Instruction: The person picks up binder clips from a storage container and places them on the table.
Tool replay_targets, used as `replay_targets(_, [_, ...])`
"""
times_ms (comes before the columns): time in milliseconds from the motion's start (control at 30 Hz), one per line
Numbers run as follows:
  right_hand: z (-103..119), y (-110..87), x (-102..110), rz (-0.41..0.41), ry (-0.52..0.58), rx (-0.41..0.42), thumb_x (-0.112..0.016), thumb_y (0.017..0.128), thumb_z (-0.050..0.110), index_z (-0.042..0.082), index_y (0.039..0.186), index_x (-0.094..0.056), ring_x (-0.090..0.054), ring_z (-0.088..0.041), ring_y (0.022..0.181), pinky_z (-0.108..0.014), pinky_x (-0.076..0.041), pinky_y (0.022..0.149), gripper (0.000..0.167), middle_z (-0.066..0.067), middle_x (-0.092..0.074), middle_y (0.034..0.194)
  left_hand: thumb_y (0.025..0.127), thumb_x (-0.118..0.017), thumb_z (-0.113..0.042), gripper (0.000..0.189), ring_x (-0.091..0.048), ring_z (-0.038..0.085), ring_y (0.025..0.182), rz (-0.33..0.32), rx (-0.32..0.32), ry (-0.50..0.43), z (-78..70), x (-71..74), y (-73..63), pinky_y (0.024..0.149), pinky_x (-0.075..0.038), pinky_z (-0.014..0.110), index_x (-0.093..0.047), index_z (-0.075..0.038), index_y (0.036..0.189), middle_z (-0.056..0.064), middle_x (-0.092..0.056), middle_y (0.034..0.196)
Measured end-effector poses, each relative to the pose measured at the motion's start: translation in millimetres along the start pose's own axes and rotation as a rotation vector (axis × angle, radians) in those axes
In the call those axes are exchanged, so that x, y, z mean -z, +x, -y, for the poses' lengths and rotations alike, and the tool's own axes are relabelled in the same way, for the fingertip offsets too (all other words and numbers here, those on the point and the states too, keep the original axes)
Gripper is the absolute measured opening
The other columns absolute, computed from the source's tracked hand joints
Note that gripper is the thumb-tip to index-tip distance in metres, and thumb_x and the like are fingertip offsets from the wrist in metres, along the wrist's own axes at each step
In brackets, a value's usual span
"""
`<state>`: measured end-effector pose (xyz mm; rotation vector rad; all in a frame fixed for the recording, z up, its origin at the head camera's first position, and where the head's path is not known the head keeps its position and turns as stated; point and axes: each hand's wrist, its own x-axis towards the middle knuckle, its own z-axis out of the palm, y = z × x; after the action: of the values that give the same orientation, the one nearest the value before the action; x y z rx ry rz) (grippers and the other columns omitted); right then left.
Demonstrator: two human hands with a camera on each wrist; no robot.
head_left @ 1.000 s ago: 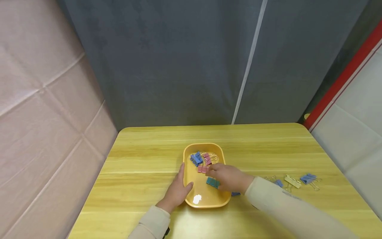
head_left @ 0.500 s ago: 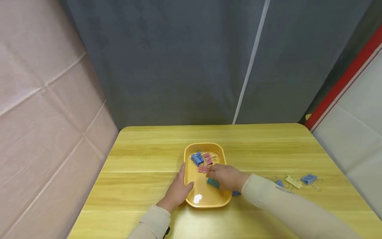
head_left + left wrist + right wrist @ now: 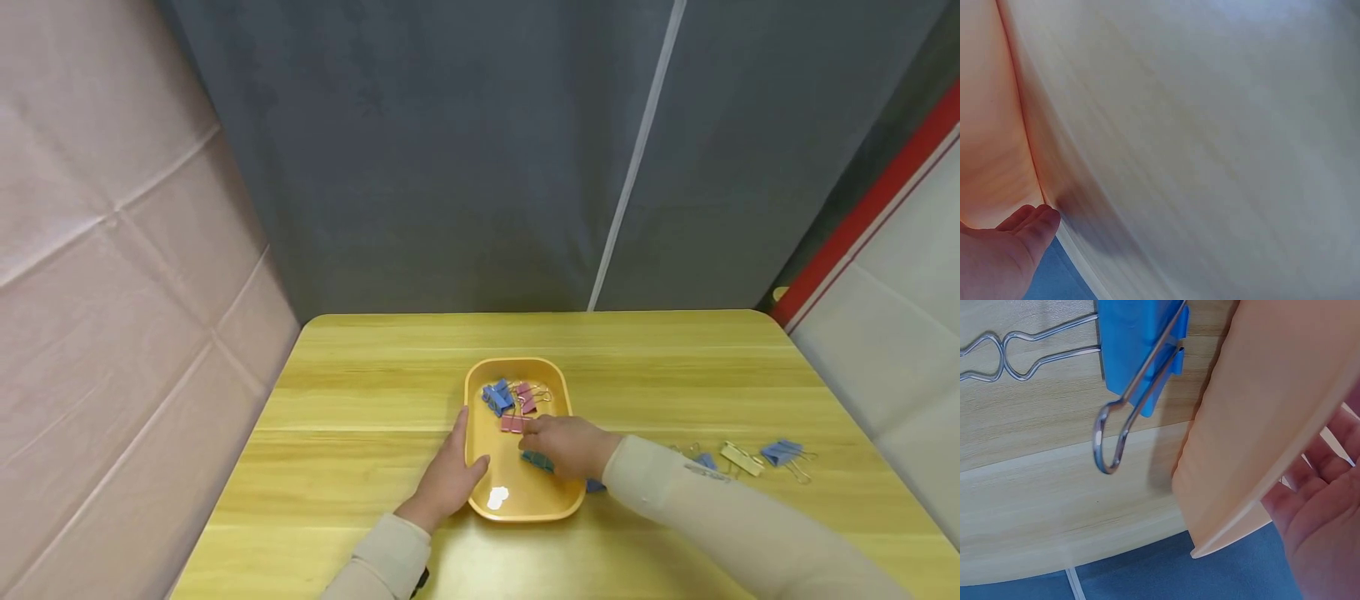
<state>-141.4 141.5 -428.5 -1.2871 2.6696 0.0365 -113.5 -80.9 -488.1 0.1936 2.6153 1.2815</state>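
A yellow-orange tray (image 3: 525,518) stands on the table in the head view. My left hand (image 3: 444,483) grips its left side, thumb over the rim and fingers along the outer wall. Over the tray's right wall reaches my right hand (image 3: 573,447), its curled fingers holding a green binder clip (image 3: 536,460) low inside; part of the clip is hidden by the hand. Pink binder clips (image 3: 515,424) and blue binder clips (image 3: 498,398) lie toward the tray's far end. In the right wrist view the tray wall hides my fingertips.
Just outside the tray's right wall lies a blue binder clip (image 3: 1138,344), mostly covered by my hand in the head view. Farther right on the wooden table (image 3: 360,375) are a yellow binder clip (image 3: 741,458) and blue ones (image 3: 782,452). A dark curtain (image 3: 450,167) hangs behind.
The green binder clip has tipped a little under my right fingers, and less of its face shows. My left hand keeps its hold on the tray.
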Motion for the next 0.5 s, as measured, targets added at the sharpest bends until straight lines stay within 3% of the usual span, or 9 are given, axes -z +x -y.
replay_targets(267, [-0.9,2.4,-3.4,0.010,-0.010,0.013,-0.079,0.070,0.001,0.011,0.112,-0.068,-0.061,-0.018,0.099,-0.029,-0.056,0.082,0.045,-0.003,-0.062,0.113,0.094,-0.060,-0.028,0.084,-0.034,0.045,0.135,-0.002,-0.001,-0.001,1.6,-0.5,0.8,0.111,-0.030,0.058,-0.005,-0.016,0.157,0.024,-0.027,0.154])
replay_targets(500, [-2.8,3.3,-7.8,0.014,-0.019,0.007,-0.079,0.070,0.001,0.011,0.111,-0.068,-0.061,-0.018,0.099,-0.030,-0.057,0.081,0.044,-0.003,-0.062,0.116,0.095,-0.059,-0.027,0.083,-0.035,0.045,0.135,-0.004,-0.005,0.005,0.4,-0.4,0.1,0.111,-0.030,0.057,-0.005,-0.015,0.157,0.024,-0.027,0.154])
